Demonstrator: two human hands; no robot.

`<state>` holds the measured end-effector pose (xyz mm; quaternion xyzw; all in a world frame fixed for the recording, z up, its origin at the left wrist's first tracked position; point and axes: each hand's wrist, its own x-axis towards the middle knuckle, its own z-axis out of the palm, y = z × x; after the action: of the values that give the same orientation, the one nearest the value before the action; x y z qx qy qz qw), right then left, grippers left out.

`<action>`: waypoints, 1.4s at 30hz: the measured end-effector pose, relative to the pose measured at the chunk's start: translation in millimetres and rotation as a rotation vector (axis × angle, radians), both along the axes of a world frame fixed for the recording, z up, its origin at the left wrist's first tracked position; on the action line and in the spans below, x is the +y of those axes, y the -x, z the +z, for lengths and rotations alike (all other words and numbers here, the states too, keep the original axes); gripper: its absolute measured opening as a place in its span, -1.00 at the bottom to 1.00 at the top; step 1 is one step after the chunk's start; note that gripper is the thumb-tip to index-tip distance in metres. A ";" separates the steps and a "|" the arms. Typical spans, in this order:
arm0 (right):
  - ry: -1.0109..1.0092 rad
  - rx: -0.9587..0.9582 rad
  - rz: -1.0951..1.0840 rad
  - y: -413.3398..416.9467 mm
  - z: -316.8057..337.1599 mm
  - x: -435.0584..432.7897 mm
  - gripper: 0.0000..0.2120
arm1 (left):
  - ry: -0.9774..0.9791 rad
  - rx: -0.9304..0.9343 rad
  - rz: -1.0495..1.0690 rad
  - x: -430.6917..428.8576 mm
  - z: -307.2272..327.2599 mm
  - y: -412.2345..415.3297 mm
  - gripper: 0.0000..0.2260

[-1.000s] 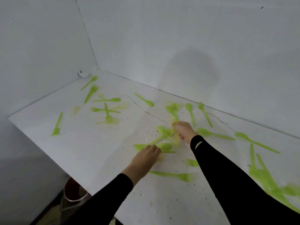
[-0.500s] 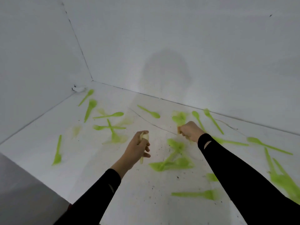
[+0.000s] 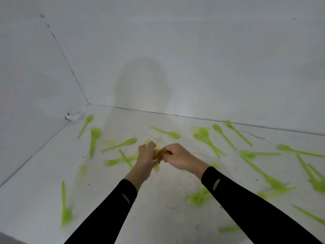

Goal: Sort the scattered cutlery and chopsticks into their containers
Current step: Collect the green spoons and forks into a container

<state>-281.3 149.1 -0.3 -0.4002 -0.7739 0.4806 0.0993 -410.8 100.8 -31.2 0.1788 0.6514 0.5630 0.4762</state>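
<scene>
Moved since half a second ago: both hands, then well apart, now brought together over the middle of the white surface (image 3: 158, 219). View tilted upward as well, with more of the rear wall (image 3: 193, 50) in frame.

Grip of left hand (image 3: 145, 160): closed, fingers curled round a bunch of pale yellow pieces (image 3: 156, 168). Back of hand toward the camera, fingertips hidden behind the bunch.

Grip of right hand (image 3: 180, 158): closed, fingers and thumb pinching the same bunch from the right side, knuckles up.

Position of bunch: between the two hands, roughly upright. Upper ends protruding above the left hand, lower ends below it. Brownish tint at the pinch point. Kind of piece not determinable: too blurred.

Contact between the two hands: cannot tell; just beside each other at the least.

Remaining cutlery: green, lying scattered across the surface on both sides of the hands.
- near green spoon (image 3: 123, 144): just left of the left hand, bowl toward the rear right.
- rear green spoon (image 3: 168, 134): behind the hands, bowl toward the right.
- green fork (image 3: 95, 138): further left, head toward the rear.
- overlapping green pieces (image 3: 274, 181): toward the right edge.

Forearms: covered by black sleeves (image 3: 109, 215).
</scene>
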 end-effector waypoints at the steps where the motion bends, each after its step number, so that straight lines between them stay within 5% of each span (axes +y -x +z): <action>1: 0.003 0.007 -0.012 3.6 0.3 1.7 -0.71 | -0.011 0.041 -0.033 4.1 0.2 2.4 -0.69; 6: -0.009 -0.001 -0.005 8.8 -4.5 20.4 -0.79 | 0.015 0.104 -0.207 21.8 4.8 5.8 -0.51; 10: 0.110 -0.004 0.093 0.9 -7.7 47.4 -0.82 | -0.004 0.157 -0.189 32.7 -5.8 8.2 -0.68; 13: -0.090 -0.038 -0.024 -4.8 -16.9 87.6 -0.77 | -0.008 0.054 -0.122 40.7 -12.1 14.8 -0.78; 19: -0.527 -0.704 0.051 -38.1 -58.3 176.1 -0.68 | 0.014 -0.006 -0.153 47.5 -23.8 33.9 -0.81; 22: -0.696 -0.800 0.090 -46.1 -68.9 187.0 -0.66 | 0.043 0.053 -0.200 46.7 -29.9 42.9 -0.73; 25: -0.812 -0.667 0.041 -45.2 -72.3 186.6 -0.70 | 0.036 0.011 -0.188 43.3 -33.2 45.8 -0.68; 32: -0.604 0.184 -0.260 12.4 -34.5 112.9 -0.84 | -0.090 -0.188 -0.063 31.2 -23.7 41.6 -0.56; 36: -0.161 0.265 -0.126 57.4 -20.5 43.0 -0.81 | -0.224 -0.293 -0.116 13.6 -5.4 47.2 -0.33; 42: -0.189 0.262 -0.161 103.6 -34.3 -10.3 -0.71 | -0.250 -0.155 -0.074 -25.7 4.6 68.3 -0.67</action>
<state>-384.9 138.9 -34.7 -0.3838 -0.7615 0.4443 0.2747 -479.1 75.1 -26.6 0.2163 0.5305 0.6340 0.5195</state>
